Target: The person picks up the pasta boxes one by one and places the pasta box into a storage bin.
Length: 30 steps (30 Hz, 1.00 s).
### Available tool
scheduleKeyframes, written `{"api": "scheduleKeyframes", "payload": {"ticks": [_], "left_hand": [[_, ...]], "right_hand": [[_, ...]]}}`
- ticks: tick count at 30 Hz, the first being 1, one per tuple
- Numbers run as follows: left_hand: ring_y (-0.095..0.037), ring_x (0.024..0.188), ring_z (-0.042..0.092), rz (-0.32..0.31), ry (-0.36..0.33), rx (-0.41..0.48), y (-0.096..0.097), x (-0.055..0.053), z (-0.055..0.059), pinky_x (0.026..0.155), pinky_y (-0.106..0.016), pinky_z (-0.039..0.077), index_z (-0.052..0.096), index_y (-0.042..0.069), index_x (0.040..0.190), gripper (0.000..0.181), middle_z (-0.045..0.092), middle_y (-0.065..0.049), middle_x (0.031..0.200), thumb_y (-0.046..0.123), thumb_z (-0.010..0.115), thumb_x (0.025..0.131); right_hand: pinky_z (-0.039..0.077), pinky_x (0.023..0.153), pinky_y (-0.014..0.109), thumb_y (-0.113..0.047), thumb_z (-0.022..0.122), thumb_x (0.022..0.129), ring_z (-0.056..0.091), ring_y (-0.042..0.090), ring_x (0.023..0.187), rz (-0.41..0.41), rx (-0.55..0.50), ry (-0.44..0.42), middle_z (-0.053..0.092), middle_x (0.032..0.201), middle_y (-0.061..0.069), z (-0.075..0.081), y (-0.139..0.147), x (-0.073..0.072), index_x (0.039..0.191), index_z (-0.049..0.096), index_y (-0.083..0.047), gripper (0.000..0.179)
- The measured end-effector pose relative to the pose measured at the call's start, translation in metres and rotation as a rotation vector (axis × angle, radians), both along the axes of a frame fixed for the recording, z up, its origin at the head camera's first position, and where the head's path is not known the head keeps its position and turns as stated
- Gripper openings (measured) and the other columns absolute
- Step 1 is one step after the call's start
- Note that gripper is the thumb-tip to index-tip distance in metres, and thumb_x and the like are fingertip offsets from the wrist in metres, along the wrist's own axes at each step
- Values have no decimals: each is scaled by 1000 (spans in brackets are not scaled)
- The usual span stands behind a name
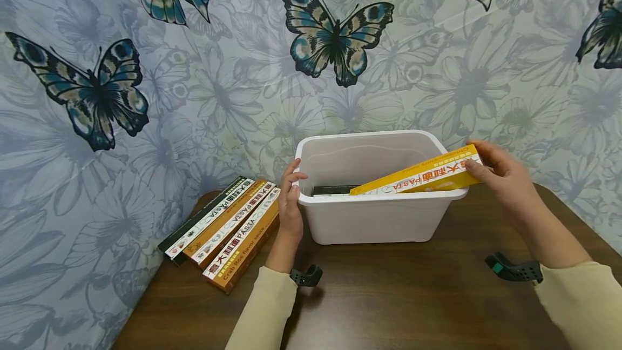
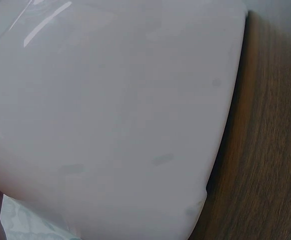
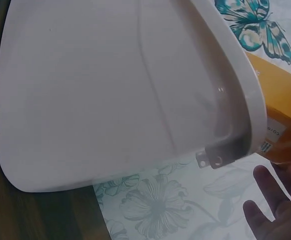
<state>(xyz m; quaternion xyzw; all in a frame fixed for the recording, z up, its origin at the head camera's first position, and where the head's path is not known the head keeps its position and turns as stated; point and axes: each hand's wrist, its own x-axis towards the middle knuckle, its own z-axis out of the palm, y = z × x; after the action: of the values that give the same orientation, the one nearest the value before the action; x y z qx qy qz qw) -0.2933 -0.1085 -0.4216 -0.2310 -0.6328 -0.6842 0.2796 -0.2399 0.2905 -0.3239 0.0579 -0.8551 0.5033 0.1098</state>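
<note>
A white plastic bin (image 1: 379, 221) stands upright on the table. My left hand (image 1: 291, 207) grips its left rim, fingers over the edge. The right hand (image 1: 505, 177) pinches the end of a yellow pasta box (image 1: 423, 170), thumb on its printed front. That box slants over the bin's right rim, its lower left end down inside. Behind the front rim, part of a dark box (image 1: 335, 190) shows in the bin. In the right wrist view, the orange-yellow box (image 3: 280, 85) juts past the bin's rim (image 3: 255, 95) above my fingers (image 3: 270, 187).
Several pasta boxes lie side by side left of the bin: a black one (image 1: 180, 234) and brown-orange ones, the nearest labelled crab roe flavor sauce (image 1: 248, 247). The brown wooden table (image 1: 398, 290) extends in front. Behind it hangs a butterfly-and-flower backdrop (image 1: 223, 101).
</note>
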Motion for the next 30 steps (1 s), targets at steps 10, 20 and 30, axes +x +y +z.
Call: {"api": "scheduleKeyframes", "payload": {"ticks": [10, 20, 30], "left_hand": [[-23, 151, 26, 2, 0, 5, 1, 0, -1, 121, -61, 10, 53, 0, 115, 39, 39, -4, 158, 28, 34, 95], [-23, 151, 27, 21, 12, 7, 1, -2, -1, 121, -60, 10, 52, 0, 115, 39, 40, -4, 158, 28, 34, 95], [-25, 151, 27, 32, 16, 9, 4, 0, 1, 121, -60, 9, 52, 0, 114, 38, 40, -6, 158, 27, 34, 95]], "right_hand": [[32, 108, 43, -37, 50, 104, 41, 1, 117, 77, 4, -75, 38, 151, -1, -2, -5, -8, 155, 33, -31, 54], [18, 111, 74, -32, 59, 100, 21, 50, 149, 196, -24, -169, 26, 164, 6, -1, -7, -19, 155, 34, -31, 60], [20, 112, 64, -32, 63, 98, 20, 31, 148, 223, 12, -186, 25, 165, 8, -2, -14, -20, 155, 36, -28, 63]]}}
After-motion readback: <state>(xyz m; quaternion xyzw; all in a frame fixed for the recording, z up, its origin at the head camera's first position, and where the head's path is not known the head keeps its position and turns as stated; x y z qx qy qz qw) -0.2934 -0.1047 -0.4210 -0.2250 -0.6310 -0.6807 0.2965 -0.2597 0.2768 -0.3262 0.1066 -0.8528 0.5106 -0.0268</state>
